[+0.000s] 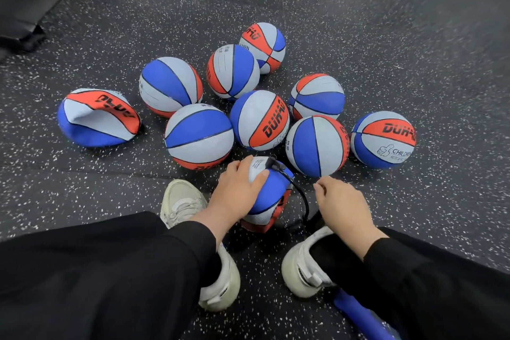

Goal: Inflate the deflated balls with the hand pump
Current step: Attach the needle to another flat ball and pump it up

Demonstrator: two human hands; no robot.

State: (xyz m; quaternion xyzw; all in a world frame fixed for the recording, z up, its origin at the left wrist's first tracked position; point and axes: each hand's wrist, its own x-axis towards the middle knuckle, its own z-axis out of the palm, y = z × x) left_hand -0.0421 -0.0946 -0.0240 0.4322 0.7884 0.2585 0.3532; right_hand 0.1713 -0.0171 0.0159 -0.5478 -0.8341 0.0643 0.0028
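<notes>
Deflated ball (269, 196): blue, grey and red, caved in, on the floor near the person, between the two shoes; a black hose (299, 196) plugs into its top.
Floor (414, 63): dark rubber matting flecked with white, with seams running across it.
Room: a dark padded mat (24, 3) lies at the far left; something red shows at the far right edge, too cut off to tell.
Left hand (237, 193): palm down on the deflated ball, fingers curled over its top and thumb pressed on the blue panel, holding it in place.
Right hand (340, 201): just right of the hose, well apart from the left hand, fingers curled under; whether it holds anything cannot be told.
Sleeves: black, covering both forearms to the wrist.
Shoes: a pale left shoe (182, 201) and a white strapped right shoe (306, 265), either side of the deflated ball.
Hand pump (358, 317): blue barrel at the near right, partly hidden under the right sleeve; the hose runs back towards it.
Round balls (259, 119): eight in the same colours, clustered in the middle of the floor beyond the hands, several touching.
Flat ball (96, 116): collapsed, alone at the left of the cluster.
</notes>
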